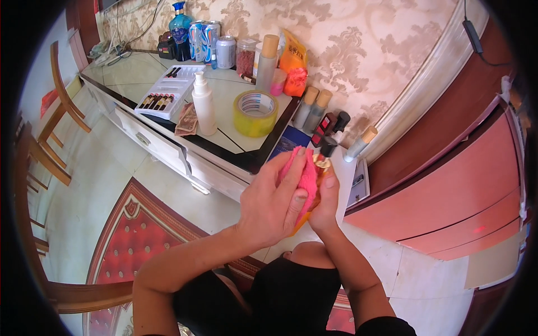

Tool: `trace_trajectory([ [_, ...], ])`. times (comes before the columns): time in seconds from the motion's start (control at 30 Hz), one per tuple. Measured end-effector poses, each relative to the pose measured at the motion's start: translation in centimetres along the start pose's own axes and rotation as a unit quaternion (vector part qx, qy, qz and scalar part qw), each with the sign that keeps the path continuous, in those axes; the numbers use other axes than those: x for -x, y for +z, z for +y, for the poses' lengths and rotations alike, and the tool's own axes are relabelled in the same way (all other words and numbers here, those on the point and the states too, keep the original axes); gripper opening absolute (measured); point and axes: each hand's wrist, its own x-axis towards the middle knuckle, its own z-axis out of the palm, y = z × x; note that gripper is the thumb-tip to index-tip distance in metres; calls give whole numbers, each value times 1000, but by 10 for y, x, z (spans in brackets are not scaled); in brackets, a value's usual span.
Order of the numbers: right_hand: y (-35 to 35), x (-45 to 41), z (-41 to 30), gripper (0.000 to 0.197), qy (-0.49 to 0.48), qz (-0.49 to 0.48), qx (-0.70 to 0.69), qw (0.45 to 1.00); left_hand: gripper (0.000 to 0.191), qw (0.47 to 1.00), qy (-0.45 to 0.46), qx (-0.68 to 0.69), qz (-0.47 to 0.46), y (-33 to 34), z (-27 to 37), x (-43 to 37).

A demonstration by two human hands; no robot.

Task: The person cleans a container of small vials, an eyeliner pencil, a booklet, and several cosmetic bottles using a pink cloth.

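My left hand (265,201) presses a folded pink cloth (309,178) against the side of an amber bottle (316,201). The bottle is tilted. It has a gold collar (321,162) and a black cap (328,147). My right hand (327,201) grips the bottle from the other side; most of its fingers are hidden behind it. Just beyond my hands lies a dark blue flat item (291,142) bearing writing. A black-and-red box (323,129) and a small black-capped bottle (341,122) stand behind that.
On the glass-topped cabinet (227,145) are a yellow tape roll (255,122), a white pump bottle (204,107), banknotes (186,119) and a white tray of vials (168,92). Cans (226,52) and a blue bottle (180,33) line the wall. A wood-capped bottle (360,144) stands at the right edge.
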Motion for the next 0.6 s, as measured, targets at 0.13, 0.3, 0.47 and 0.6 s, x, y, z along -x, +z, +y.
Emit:
trace_trajectory([
  [0.13, -3, -3, 3, 56, 11, 53, -20, 998, 48, 1000, -21, 9, -9, 3, 0, 6],
  [0.3, -19, -11, -10, 66, 90, 234, -212, 945, 50, 992, -35, -9, -119, 12, -6, 34],
  [0.47, -16, -3, 9, 54, 52, 169, -134, 975, 53, 995, 15, -34, -91, 7, -6, 24],
  [0.6, -2, -3, 0, 45, 32, 81, -17, 996, 59, 999, 20, -43, -25, 6, -5, 4],
])
